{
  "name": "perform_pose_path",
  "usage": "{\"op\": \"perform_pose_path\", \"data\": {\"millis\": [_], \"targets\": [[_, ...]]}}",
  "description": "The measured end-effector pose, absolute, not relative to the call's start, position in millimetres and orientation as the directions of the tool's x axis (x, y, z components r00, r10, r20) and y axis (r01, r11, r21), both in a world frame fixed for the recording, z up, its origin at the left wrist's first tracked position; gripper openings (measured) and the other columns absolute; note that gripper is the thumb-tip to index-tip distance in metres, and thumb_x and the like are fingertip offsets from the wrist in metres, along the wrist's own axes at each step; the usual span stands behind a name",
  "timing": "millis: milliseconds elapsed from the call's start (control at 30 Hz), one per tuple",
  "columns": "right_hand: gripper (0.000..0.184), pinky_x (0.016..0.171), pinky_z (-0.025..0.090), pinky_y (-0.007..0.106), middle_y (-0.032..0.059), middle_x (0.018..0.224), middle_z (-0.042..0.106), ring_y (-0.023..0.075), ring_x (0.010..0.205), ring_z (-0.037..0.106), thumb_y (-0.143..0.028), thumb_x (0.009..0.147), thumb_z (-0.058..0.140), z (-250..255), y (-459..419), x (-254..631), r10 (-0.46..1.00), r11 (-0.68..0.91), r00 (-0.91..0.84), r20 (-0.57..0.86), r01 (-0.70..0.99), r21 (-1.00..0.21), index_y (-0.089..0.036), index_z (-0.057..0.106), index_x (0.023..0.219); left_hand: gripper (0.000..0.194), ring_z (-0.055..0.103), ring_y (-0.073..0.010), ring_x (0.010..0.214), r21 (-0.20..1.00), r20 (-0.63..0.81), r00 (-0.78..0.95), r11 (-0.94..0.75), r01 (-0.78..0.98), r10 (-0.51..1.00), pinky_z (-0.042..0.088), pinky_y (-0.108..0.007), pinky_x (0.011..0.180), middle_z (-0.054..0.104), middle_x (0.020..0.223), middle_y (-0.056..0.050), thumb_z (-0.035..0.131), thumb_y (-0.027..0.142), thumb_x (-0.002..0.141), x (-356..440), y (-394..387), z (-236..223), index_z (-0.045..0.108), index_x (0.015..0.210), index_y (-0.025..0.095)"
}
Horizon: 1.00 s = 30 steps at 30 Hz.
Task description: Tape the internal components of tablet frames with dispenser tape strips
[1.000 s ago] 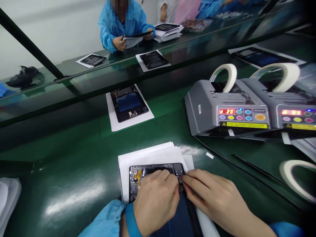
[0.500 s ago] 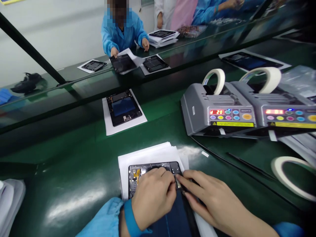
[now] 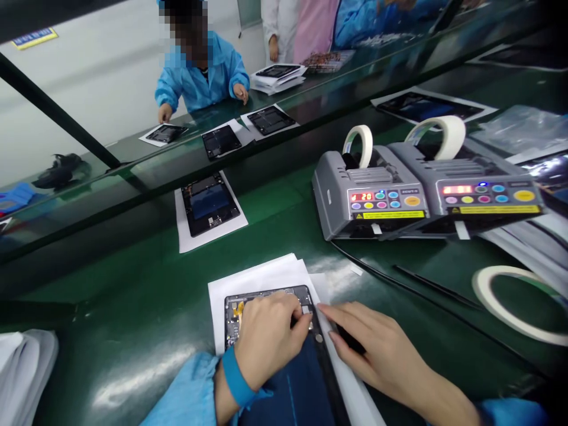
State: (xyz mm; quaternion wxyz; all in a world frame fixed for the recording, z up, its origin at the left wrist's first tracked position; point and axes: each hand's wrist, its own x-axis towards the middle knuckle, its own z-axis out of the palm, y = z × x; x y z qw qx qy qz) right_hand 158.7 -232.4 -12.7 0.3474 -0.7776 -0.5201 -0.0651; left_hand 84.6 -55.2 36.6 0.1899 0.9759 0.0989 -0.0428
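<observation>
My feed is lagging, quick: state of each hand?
Left hand: fingers curled over the opened tablet; whether they grip anything cannot be told.
Right hand: open by the tablet's edge, holding nothing visible.

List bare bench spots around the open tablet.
Left: between the white sheets under the open tablet and the lower-left paper stack. Ahead: between the farther tablet and left tape dispenser. Crowded right: cable, tweezers, loose tape roll.

L grip [image 3: 268, 334]: fingertips mostly hid | tablet [image 3: 290, 381]: btm cut off | R dispenser digits [image 3: 458, 190]: blurred
</observation>
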Motion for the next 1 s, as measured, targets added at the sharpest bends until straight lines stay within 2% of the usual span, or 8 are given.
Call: {"op": "perform_pose_path", "data": {"millis": [233, 333, 400, 533, 633, 767, 867, 1000], "targets": [[0.029, 0.073, 0.054, 0.027, 0.0040, 0.098, 0.068, 0.0149, 0.084, 0.065, -0.018, 0.089, 0.053, -6, -271, 178, 0.639, -0.317, 0.525, 0.562, 0.845, -0.430, -0.022, 0.056, 0.117, 0.017, 0.056, -0.0154, 0.058, 0.322, -0.121, 0.976, -0.923, 0.209, 0.178, 0.018, -0.028, 0.053, 0.063, 0.066, 0.003, 0.058, 0.027, 0.078, 86, -55, 34, 0.053, 0.062, 0.022], [0.025, 0.073, 0.053, 0.028, 0.0041, 0.095, 0.068, 0.0154, 0.082, 0.065, -0.020, 0.089, 0.054, -3, -292, 192, 0.584, -0.406, 0.537, 0.609, 0.842, -0.354, -0.021, 0.058, 0.114, 0.017, 0.056, -0.0156, 0.058, 0.320, -0.119, 0.981, -0.929, 0.185, 0.155, 0.020, -0.028, 0.053, 0.062, 0.066, 0.003, 0.057, 0.025, 0.078, 87, -54, 35, 0.053, 0.062, 0.022], [0.027, 0.072, 0.052, 0.028, 0.0059, 0.094, 0.068, 0.0166, 0.080, 0.065, -0.019, 0.087, 0.057, -1, -304, 204, 0.541, -0.510, 0.524, 0.658, 0.827, -0.239, -0.018, 0.058, 0.113, 0.017, 0.056, -0.0159, 0.059, 0.310, -0.117, 0.982, -0.934, 0.176, 0.146, 0.021, -0.028, 0.054, 0.061, 0.065, 0.003, 0.056, 0.023, 0.079, 88, -54, 37, 0.052, 0.062, 0.022], [0.034, 0.070, 0.051, 0.029, 0.0104, 0.093, 0.069, 0.0199, 0.078, 0.065, -0.019, 0.078, 0.069, -1, -320, 244, 0.474, -0.713, 0.399, 0.785, 0.698, 0.075, -0.013, 0.060, 0.110, 0.018, 0.053, -0.0159, 0.057, 0.290, -0.128, 0.985, -0.945, 0.149, 0.116, 0.024, -0.028, 0.053, 0.058, 0.064, 0.002, 0.054, 0.023, 0.083, 87, -51, 43, 0.053, 0.064, 0.021], [0.032, 0.071, 0.050, 0.027, 0.0116, 0.095, 0.069, 0.0200, 0.080, 0.065, -0.023, 0.078, 0.069, -4, -329, 276, 0.494, -0.755, 0.344, 0.799, 0.625, 0.197, -0.011, 0.062, 0.107, 0.017, 0.052, -0.0157, 0.057, 0.308, -0.127, 0.987, -0.942, 0.133, 0.098, 0.025, -0.028, 0.053, 0.058, 0.065, 0.001, 0.053, 0.020, 0.083, 86, -49, 46, 0.054, 0.066, 0.021], [0.023, 0.070, 0.048, 0.026, 0.0109, 0.093, 0.070, 0.0187, 0.080, 0.064, -0.024, 0.081, 0.065, -9, -337, 296, 0.493, -0.763, 0.337, 0.802, 0.610, 0.212, -0.012, 0.066, 0.101, 0.014, 0.053, -0.0157, 0.059, 0.414, -0.091, 0.994, -0.905, 0.095, 0.062, 0.030, -0.027, 0.055, 0.059, 0.066, 0.000, 0.054, 0.014, 0.080, 86, -48, 46, 0.058, 0.067, 0.019], [0.012, 0.064, 0.046, 0.026, 0.0088, 0.087, 0.071, 0.0181, 0.075, 0.064, -0.024, 0.083, 0.062, -13, -341, 302, 0.485, -0.751, 0.330, 0.810, 0.632, 0.192, -0.015, 0.068, 0.088, 0.012, 0.056, -0.0141, 0.063, 0.480, -0.111, 0.992, -0.871, 0.107, 0.061, 0.037, -0.025, 0.059, 0.061, 0.070, 0.001, 0.056, 0.012, 0.079, 82, -47, 49, 0.061, 0.071, 0.019], [0.013, 0.057, 0.044, 0.026, 0.0070, 0.077, 0.070, 0.0171, 0.068, 0.063, -0.028, 0.082, 0.060, -15, -341, 301, 0.416, -0.738, 0.307, 0.856, 0.665, 0.120, -0.018, 0.067, 0.078, 0.010, 0.059, -0.0128, 0.071, 0.540, -0.082, 0.995, -0.836, 0.091, 0.055, 0.044, -0.023, 0.066, 0.065, 0.078, 0.001, 0.055, 0.014, 0.084, 58, -31, 63, 0.063, 0.080, 0.020]]}}
